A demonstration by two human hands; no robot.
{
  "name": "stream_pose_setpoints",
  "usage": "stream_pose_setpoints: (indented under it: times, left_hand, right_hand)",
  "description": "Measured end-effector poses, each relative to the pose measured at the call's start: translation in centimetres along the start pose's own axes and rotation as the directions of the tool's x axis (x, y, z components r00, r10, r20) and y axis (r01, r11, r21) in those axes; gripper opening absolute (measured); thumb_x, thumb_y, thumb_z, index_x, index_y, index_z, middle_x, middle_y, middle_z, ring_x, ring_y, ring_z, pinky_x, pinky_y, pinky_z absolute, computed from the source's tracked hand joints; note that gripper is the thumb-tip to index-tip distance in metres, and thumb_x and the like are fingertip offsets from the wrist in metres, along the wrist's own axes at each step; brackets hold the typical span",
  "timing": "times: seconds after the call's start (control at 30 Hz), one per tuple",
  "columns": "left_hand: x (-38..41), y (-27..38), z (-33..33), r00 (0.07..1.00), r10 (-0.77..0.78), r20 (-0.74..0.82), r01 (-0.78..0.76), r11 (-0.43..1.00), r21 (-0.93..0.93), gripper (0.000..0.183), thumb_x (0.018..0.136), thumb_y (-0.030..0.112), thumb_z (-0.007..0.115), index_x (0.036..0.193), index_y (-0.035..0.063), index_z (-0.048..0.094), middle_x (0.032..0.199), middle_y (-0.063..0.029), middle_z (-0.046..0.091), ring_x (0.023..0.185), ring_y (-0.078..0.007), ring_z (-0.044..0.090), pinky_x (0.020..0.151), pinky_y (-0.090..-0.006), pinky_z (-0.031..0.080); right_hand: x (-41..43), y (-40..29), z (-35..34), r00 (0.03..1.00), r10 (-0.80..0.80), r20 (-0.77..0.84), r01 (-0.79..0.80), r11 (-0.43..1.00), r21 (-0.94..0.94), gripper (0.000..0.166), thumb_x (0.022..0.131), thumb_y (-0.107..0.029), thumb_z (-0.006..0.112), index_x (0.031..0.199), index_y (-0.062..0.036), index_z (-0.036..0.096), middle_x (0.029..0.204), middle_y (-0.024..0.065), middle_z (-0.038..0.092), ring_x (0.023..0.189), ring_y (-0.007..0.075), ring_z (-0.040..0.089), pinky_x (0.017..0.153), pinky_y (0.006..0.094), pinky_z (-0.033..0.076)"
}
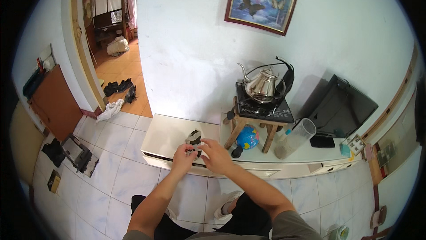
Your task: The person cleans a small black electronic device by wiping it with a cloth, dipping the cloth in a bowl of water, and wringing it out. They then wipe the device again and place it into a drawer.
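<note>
A small crumpled grey-and-black item, perhaps cloth, (194, 136) lies at the front of the low cream cabinet (173, 130), partly hidden behind my hands. My left hand (184, 156) has its thumb and fingertips at the near end of this item, on a small pale piece too little to name. Just to the right, my right hand (214, 155) reaches in with thumb and fingers apart, close to the same piece. Whether its fingertips touch the piece cannot be told.
Right of my hands, a wooden stool (238, 131) bears an induction cooker (284, 113) and a metal kettle (263, 85). A globe (248, 136) sits beneath. Farther right stand a clear plastic cylinder (299, 135) and a flat-screen television (342, 106). Shoes (119, 86) lie by the doorway.
</note>
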State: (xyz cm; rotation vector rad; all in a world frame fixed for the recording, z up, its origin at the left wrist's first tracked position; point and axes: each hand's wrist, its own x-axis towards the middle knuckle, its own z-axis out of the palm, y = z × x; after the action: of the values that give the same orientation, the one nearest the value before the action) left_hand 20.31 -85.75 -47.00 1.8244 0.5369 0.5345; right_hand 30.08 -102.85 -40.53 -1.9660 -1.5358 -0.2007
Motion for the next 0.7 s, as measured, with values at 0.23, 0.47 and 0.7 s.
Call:
stream_pose_setpoints:
  times: [0.23,0.47,0.7]
  left_hand:
    - [0.3,-6.9,-2.8,0.991,-0.117,-0.064,0.113,0.991,-0.064,0.036,0.089,0.024,0.083,0.112,0.0014,0.069,0.115,-0.0116,0.072,0.108,-0.0235,0.067,0.091,-0.0356,0.055]
    - [0.4,-3.5,-5.7,0.988,-0.153,-0.035,0.14,0.959,-0.248,0.037,0.092,0.015,0.08,0.121,-0.0004,0.063,0.119,-0.0121,0.066,0.115,-0.0177,0.06,0.095,-0.0316,0.051]
    - [-0.6,-1.9,-8.1,0.983,-0.175,-0.062,0.159,0.967,-0.201,0.037,0.093,0.012,0.079,0.123,0.0016,0.06,0.13,-0.0139,0.062,0.122,-0.0196,0.058,0.095,-0.0331,0.054]
  right_hand:
    - [0.9,7.8,15.8,0.825,0.503,0.256,-0.443,0.858,-0.26,0.085,0.095,-0.042,0.074,0.163,-0.0089,0.035,0.168,0.0264,0.028,0.153,0.0473,0.031,0.123,0.0525,0.033]
    - [1.2,10.1,22.0,0.604,0.73,0.32,-0.632,0.683,-0.365,0.105,0.094,-0.061,0.069,0.17,-0.0117,0.015,0.175,0.0243,0.006,0.16,0.0472,0.009,0.127,0.0577,0.021]
    - [2.0,12.1,28.4,0.759,0.651,-0.021,-0.635,0.732,-0.244,0.108,0.09,-0.06,0.071,0.165,0.0002,0.022,0.172,0.028,0.013,0.159,0.0475,0.012,0.129,0.0568,0.012]
